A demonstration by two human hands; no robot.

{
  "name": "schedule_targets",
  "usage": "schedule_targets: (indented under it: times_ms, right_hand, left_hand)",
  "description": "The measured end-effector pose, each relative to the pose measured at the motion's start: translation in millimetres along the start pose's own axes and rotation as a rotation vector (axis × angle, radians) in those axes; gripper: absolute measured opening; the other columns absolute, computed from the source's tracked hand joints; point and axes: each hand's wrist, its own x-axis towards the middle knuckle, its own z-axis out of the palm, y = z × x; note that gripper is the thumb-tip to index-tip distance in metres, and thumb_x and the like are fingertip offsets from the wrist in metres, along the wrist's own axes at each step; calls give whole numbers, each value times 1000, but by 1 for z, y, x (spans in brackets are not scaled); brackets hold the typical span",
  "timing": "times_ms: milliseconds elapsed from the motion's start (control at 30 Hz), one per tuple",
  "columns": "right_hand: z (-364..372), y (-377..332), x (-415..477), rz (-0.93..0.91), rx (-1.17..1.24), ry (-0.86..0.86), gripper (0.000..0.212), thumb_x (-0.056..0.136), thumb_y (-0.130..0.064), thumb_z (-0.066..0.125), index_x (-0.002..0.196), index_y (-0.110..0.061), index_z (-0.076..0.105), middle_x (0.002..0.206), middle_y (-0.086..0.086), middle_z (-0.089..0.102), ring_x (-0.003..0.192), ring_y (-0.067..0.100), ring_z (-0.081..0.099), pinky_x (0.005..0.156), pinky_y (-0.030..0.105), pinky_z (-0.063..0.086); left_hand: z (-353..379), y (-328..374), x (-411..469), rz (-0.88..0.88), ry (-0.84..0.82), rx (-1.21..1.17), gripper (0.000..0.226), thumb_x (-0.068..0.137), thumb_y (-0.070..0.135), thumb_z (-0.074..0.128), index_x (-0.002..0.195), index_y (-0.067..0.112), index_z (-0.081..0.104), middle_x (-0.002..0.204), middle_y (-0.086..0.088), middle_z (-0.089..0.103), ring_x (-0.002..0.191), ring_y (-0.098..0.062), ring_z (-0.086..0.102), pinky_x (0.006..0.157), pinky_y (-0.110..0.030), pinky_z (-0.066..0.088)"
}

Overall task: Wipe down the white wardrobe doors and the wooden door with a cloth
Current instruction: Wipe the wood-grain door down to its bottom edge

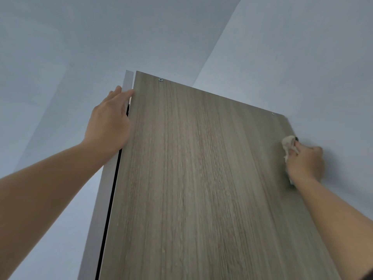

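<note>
A tall grey-brown wooden panel [197, 178] fills the middle of the view, seen from below, with two screws near its top edge. My right hand [304, 162] grips a crumpled beige cloth [288, 144] and holds it against the panel's right edge, near the top corner. My left hand [110, 122] lies flat with straight fingers on the white door edge [105, 190] along the panel's left side, fingertips touching the wood. A dark gap runs between the white edge and the wood.
Pale blue-grey walls and ceiling [181, 33] surround the panel. The wall [333, 98] stands directly behind the panel's right edge, close to my right hand.
</note>
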Motion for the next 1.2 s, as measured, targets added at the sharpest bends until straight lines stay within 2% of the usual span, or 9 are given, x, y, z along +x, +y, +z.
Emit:
schedule_targets:
  times_ms: [133, 267, 400, 467, 667, 833, 967, 1067, 1200]
  right_hand:
    - [-1, 2, 1, 236, 96, 73, 37, 93, -26, 60, 116, 4, 55, 121, 26, 48, 107, 43, 54, 87, 45, 45]
    - [1, 5, 1, 420, 271, 132, 37, 89, -33, 65, 109, -5, 50, 115, 19, 57, 103, 38, 60, 82, 41, 47]
    - [-1, 5, -8, 444, 407, 126, 29, 91, -27, 61, 106, -5, 49, 101, 14, 59, 85, 30, 62, 71, 40, 54]
    - [0, 3, -22, 326, 426, 76, 30, 91, -28, 57, 111, -5, 55, 103, 13, 59, 77, 28, 61, 60, 32, 51]
    - [-4, -60, -78, -151, 287, -26, 32, 98, -15, 50, 127, -16, 62, 108, 10, 41, 83, 20, 45, 70, 19, 28]
    - [-6, -124, -144, -434, 409, -133, 31, 99, -18, 49, 129, -19, 60, 102, -2, 39, 76, 12, 48, 63, 5, 35]
    - [-6, -152, -179, -512, 451, -153, 32, 99, -17, 50, 130, -19, 60, 102, -4, 39, 81, 17, 51, 67, 21, 44]
    - [-9, -168, -208, -605, 456, -171, 34, 97, -14, 52, 130, -17, 60, 105, -2, 42, 84, 20, 52, 67, 30, 49]
    - [-16, -179, -240, -699, 475, -207, 39, 94, -11, 57, 133, -16, 58, 110, 0, 46, 87, 19, 53, 69, 33, 52]
  left_hand:
    - [-1, 1, -1, 1, -2, -1, 50, 102, 5, 25, 146, 23, 42, 160, -4, 24, 149, -19, 18, 120, -33, 17]
    - [-1, 1, -2, -5, -2, -15, 51, 102, 4, 25, 145, 24, 43, 160, -4, 25, 148, -19, 19, 120, -33, 18]
    - [-1, 2, -3, -19, 13, -57, 51, 102, 5, 25, 144, 26, 45, 159, -3, 26, 148, -18, 21, 118, -31, 19]
    - [-1, 3, -3, -30, 17, -94, 49, 103, 6, 26, 143, 26, 46, 159, -2, 26, 148, -16, 21, 118, -29, 18]
    - [-2, 3, -4, -77, -5, -170, 51, 102, 2, 26, 145, 22, 42, 159, -2, 26, 148, -15, 19, 117, -25, 16]
    - [-7, -1, -16, -207, -2, -340, 52, 105, 14, 24, 154, 30, 19, 157, 9, 28, 143, -10, 25, 104, -16, 18]
    - [-9, -5, -41, -303, -2, -458, 48, 106, 18, 25, 153, 28, 27, 156, 11, 31, 144, -6, 25, 109, -16, 15]
    - [-13, -6, -64, -323, -43, -487, 47, 106, 19, 25, 150, 31, 32, 151, 7, 40, 141, -11, 34, 119, -32, 24]
    - [-16, -10, -90, -339, -70, -509, 47, 105, 16, 25, 149, 30, 34, 148, -7, 44, 140, -22, 36, 117, -43, 28]
